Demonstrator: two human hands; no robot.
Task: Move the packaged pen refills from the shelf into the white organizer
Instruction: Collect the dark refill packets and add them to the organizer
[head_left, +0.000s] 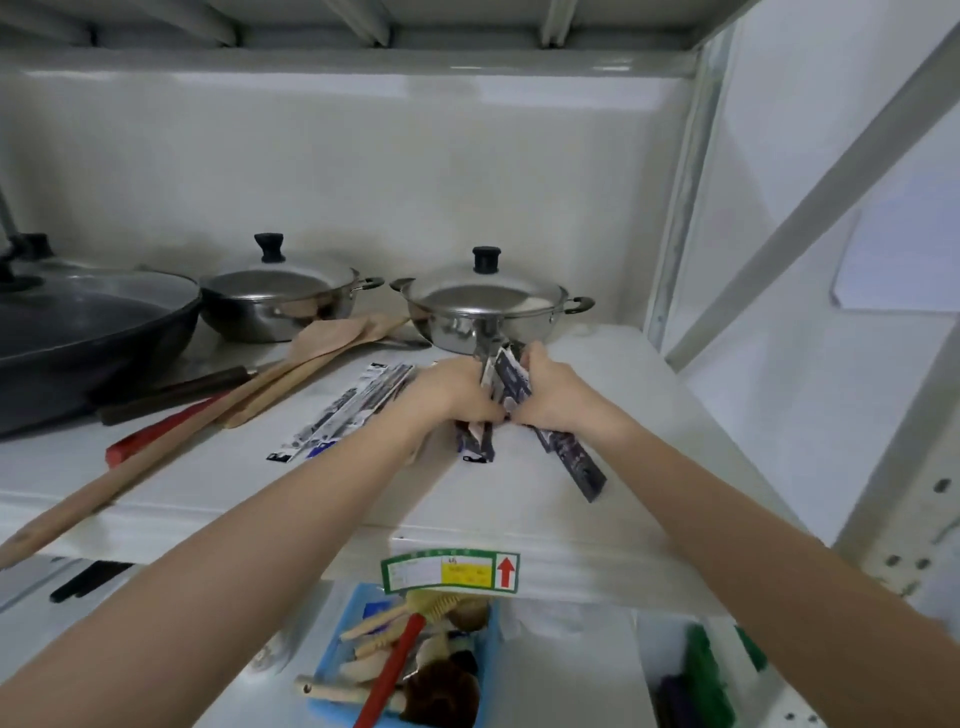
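Both my hands meet over a bundle of dark packaged pen refills (511, 376) on the white shelf (519, 499). My left hand (457, 392) grips the bundle from the left, and my right hand (550, 392) grips it from the right. Ends of the packs stick out below the hands toward me, one long dark pack (576, 457) reaching down to the right. More refill packs (348, 410) lie flat on the shelf to the left of my hands. No white organizer shows in this view.
Two lidded steel pots (493, 306) (280, 296) and a dark pan (88, 327) stand at the back. Wooden spatulas (291, 374) and a red-handled tool (156, 431) lie at the left. Below the shelf edge sits a blue bin of brushes (410, 660).
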